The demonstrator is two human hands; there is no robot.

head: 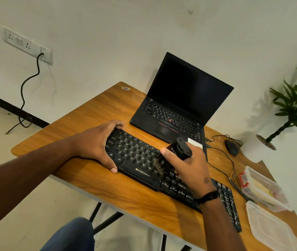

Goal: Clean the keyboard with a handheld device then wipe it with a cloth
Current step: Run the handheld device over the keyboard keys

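A black Zebronics keyboard [137,156] lies diagonally across the wooden table [89,115]. My left hand [97,142] clamps the keyboard's left end, thumb on the front edge and fingers over the back edge. My right hand [189,169] grips a black handheld cleaning device [178,148], held upright with its brush head [159,164] pressed down onto the keys near the middle of the keyboard. No cloth is visible.
An open black laptop [180,105] stands behind the keyboard. A black mouse [231,146] and its cable lie to the right. A clear plastic box [260,187] and its lid [270,227] sit at the table's right edge. A potted plant [296,105] stands beyond.
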